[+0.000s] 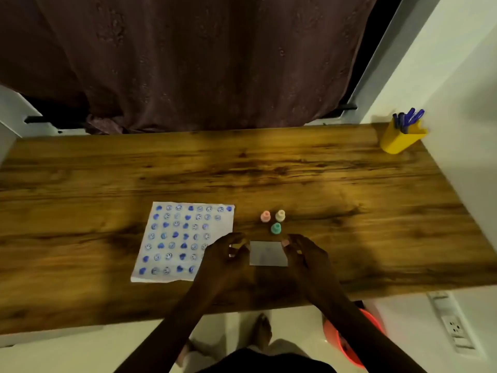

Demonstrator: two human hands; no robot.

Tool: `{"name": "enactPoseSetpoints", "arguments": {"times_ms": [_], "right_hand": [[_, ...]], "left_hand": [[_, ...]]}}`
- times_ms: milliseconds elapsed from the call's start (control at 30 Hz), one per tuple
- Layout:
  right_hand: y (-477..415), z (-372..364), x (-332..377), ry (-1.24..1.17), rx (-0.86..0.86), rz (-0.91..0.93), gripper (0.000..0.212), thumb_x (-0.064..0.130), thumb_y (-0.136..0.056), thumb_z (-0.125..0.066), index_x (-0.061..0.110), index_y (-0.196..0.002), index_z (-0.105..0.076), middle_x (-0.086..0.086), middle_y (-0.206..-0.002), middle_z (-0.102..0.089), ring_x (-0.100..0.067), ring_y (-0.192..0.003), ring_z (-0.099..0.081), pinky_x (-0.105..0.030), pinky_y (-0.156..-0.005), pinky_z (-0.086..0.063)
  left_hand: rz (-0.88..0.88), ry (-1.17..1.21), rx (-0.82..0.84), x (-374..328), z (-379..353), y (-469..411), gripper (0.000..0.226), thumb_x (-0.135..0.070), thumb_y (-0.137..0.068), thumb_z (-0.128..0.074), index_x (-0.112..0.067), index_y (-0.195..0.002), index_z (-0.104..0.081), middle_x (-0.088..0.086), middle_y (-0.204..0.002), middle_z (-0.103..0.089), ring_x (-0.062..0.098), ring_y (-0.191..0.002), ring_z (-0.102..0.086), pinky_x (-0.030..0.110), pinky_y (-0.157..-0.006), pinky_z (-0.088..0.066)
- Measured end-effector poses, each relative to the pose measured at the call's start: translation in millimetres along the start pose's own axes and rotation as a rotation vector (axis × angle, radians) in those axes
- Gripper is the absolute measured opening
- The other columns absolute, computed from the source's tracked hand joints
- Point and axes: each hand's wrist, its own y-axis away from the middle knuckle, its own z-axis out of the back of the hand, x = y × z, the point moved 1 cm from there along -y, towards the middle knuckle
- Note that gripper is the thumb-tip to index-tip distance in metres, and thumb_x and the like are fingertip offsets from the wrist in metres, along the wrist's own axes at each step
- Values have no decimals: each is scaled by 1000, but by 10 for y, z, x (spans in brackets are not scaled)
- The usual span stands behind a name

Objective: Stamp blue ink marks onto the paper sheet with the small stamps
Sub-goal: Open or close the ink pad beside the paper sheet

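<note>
Flanking a grey pad point(268, 253) near the table's point(295, 168) front edge, left hand point(226, 254) and right hand point(304, 251) pinch its sides, beside the stamped paper sheet point(177, 238).

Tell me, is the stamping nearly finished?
Nearly. The paper sheet is already covered in rows of blue marks, with a few gaps near its right edge. Three small stamps stand untouched on the table. Both hands, left hand and right hand, hold a grey flat square, perhaps the ink pad.
</note>
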Motion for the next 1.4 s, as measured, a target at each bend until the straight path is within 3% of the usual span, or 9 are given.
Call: {"name": "enactPoseSetpoints", "arguments": {"times_ms": [100,333,733,833,933,1033,1100,1200,1400], "right_hand": [[-77,17,-109,56,15,-33,30,39,-103,-52,22,-124,-64,4,-120,-69,-13,-108,-65,-26,-87,-54],[-141,-101,-266,134,112,-95,32,44,-102,-51,26,-127,-60,7,-126,-67,-10,-113,-63,-8,-79,-39],[-22,-209,-154,58,84,-170,43,38,-100,-58,24,-140,-52,0,-139,-62,-19,-123,-61,-37,-103,-51],[-10,-238,-12,-12,62,-114,44,29,-98,-64,22,-141,-53,1,-136,-62,-14,-116,-62,-25,-90,-53],[-59,-328,189,-61,58,-67,47,23,-96,-67,22,-141,-52,6,-132,-60,-13,-117,-60,-13,-82,-45],[-134,-515,455,-63,46,-8,50,24,-96,-68,21,-143,-52,3,-137,-61,-15,-118,-62,-22,-90,-51],[-168,-661,627,-51,51,15,49,27,-96,-68,23,-142,-52,4,-138,-61,-12,-115,-63,-26,-94,-54],[-195,-952,884,-56,77,88,44,31,-95,-68,28,-137,-54,8,-134,-63,4,-99,-61,-10,-79,-54],[-226,-1634,1417,-68,210,177,47,25,-93,-72,27,-136,-54,7,-134,-64,-2,-106,-63,-18,-85,-57]], "left_hand": [[22,-12,15,9,-68,-30,32,-32,-98,-68,-23,-129,-66,-6,-130,-68,5,-105,-65,39,-95,-59],[57,-75,67,16,-222,-64,36,-33,-99,-66,-24,-134,-62,1,-137,-68,18,-122,-66,35,-104,-53],[87,6,72,35,-244,-14,43,-32,-101,-63,-28,-144,-54,-3,-149,-59,19,-135,-57,31,-107,-45],[88,55,33,51,-93,7,44,-32,-100,-65,-32,-143,-55,-6,-149,-58,15,-132,-58,37,-112,-48],[61,101,-19,86,153,27,46,-30,-99,-67,-32,-143,-56,-8,-146,-61,9,-124,-62,28,-101,-53],[54,126,-95,165,465,64,45,-32,-99,-68,-34,-142,-57,-13,-134,-61,-3,-106,-58,11,-80,-44],[39,138,-143,235,687,97,43,-31,-99,-68,-34,-141,-59,-14,-128,-61,-5,-100,-56,15,-84,-45],[33,216,-215,394,1072,163,39,-28,-99,-68,-33,-137,-63,-11,-124,-65,-7,-98,-61,11,-74,-51],[50,253,-340,835,1735,279,33,-18,-100,-66,-18,-133,-69,-2,-124,-69,-10,-97,-61,6,-66,-50]]}}
